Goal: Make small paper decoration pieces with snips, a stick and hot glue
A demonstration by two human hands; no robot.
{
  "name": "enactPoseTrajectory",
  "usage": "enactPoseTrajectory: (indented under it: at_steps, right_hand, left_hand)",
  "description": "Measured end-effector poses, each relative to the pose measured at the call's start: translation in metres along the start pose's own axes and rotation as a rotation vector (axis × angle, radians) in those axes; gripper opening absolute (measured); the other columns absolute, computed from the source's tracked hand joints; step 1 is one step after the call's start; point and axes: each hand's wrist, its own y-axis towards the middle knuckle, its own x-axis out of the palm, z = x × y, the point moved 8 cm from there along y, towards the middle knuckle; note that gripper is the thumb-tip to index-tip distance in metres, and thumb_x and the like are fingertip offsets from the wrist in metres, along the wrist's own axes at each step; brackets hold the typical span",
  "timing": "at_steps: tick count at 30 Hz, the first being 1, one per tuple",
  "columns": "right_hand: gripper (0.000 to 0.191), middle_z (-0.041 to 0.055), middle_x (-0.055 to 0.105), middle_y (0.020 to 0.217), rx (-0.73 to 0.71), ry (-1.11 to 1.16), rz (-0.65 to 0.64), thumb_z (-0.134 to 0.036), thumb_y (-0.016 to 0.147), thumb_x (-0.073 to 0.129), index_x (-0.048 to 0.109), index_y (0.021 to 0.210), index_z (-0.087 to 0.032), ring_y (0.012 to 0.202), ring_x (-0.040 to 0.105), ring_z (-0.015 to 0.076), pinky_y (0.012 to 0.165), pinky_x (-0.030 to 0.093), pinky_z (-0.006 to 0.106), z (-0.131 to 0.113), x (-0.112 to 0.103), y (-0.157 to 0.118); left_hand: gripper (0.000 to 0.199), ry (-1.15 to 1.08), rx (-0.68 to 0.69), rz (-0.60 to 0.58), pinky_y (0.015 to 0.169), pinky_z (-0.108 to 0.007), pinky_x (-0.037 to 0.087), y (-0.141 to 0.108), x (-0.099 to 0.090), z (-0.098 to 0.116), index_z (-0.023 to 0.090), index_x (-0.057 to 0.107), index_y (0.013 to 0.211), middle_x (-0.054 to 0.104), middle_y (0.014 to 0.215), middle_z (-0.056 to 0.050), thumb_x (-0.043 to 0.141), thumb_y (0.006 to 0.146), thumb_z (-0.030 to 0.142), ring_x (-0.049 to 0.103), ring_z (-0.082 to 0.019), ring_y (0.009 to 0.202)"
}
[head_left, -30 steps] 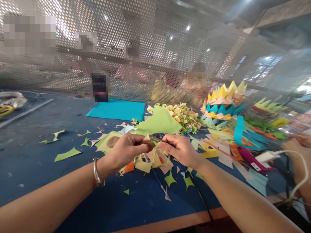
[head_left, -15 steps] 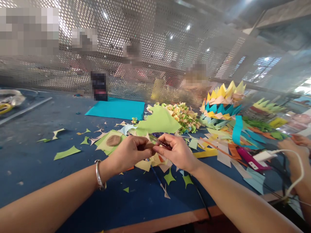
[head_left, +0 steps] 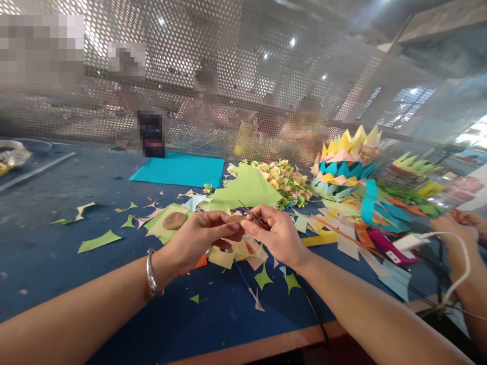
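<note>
Near the middle, my left hand [head_left: 207, 230] pinches a small tan disc [head_left: 236, 219] between thumb and fingers. My right hand [head_left: 276, 233] is closed on a thin pointed dark metal tool [head_left: 255, 216], its tip aimed up and left; its thumb tip meets the disc's right edge. Left of my left hand, a round brown wooden-looking piece [head_left: 174, 220] lies on green paper squares [head_left: 155, 234]. Just behind both hands is a large light-green paper sheet [head_left: 247, 190] with a cut edge. Paper scraps [head_left: 222, 257] lie beneath my hands.
A blue paper sheet [head_left: 178, 170], a black object [head_left: 151, 134] and a heap of small curled papers [head_left: 289, 182] lie behind. Layered paper crowns [head_left: 348, 162] stand back right. A magenta power strip [head_left: 390, 247] with a white cable is right, beside another person's hand [head_left: 454, 228].
The tan disc now shows more clearly between my fingers, and the tool's tip points further up. The view has shifted slightly, so the table items sit a little further left.
</note>
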Motion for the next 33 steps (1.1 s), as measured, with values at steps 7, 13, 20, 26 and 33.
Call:
enactPoseTrajectory:
  at_steps: [7,13,20,26,33]
  right_hand:
    - [0.029,-0.0062,0.038,0.061,0.042,0.096,-0.07,-0.043,0.085,0.066,0.056,0.078,-0.017,0.053,0.031,0.0075,0.047,0.023,0.024,0.003,0.001,0.0]
    - [0.034,-0.0066,0.032,0.06,0.064,0.053,-0.092,-0.049,0.089,0.06,0.055,0.074,-0.018,0.052,0.027,0.008,0.047,0.021,0.026,0.002,0.0,0.0]
    - [0.037,-0.0064,0.03,0.059,0.093,0.027,-0.121,-0.049,0.089,0.06,0.052,0.071,-0.019,0.052,0.027,0.0082,0.046,0.019,0.027,0.006,-0.001,0.002]
    - [0.039,-0.007,0.026,0.058,0.062,0.0,-0.151,-0.048,0.093,0.055,0.049,0.068,-0.019,0.05,0.023,0.008,0.046,0.018,0.028,-0.001,0.0,0.001]
    - [0.04,-0.0068,0.029,0.057,0.038,-0.007,-0.181,-0.047,0.091,0.058,0.046,0.064,-0.019,0.05,0.027,0.0077,0.047,0.02,0.027,-0.002,0.001,0.001]
  left_hand:
    - [0.015,0.021,0.12,0.056,0.062,-0.022,0.049,-0.001,-0.005,0.013,0.017,0.073,0.08,0.072,0.075,-0.001,0.074,0.077,0.032,0.064,-0.012,0.068]
    - [0.015,-0.04,0.163,0.153,0.061,-0.02,0.048,0.0,-0.016,0.019,0.016,0.073,0.078,0.072,0.074,-0.001,0.077,0.073,0.03,0.064,-0.011,0.069]
    - [0.014,-0.007,0.214,0.123,0.062,-0.021,0.049,-0.001,-0.016,0.025,0.016,0.073,0.079,0.073,0.075,-0.002,0.074,0.078,0.03,0.065,-0.013,0.071]
    - [0.013,0.139,0.267,0.063,0.058,-0.02,0.047,-0.002,-0.01,0.028,0.016,0.073,0.081,0.071,0.073,-0.002,0.072,0.08,0.03,0.061,-0.011,0.066]
    - [0.015,0.271,0.265,-0.025,0.059,-0.022,0.049,-0.002,-0.002,0.026,0.017,0.073,0.083,0.071,0.073,-0.002,0.07,0.079,0.031,0.062,-0.012,0.065]
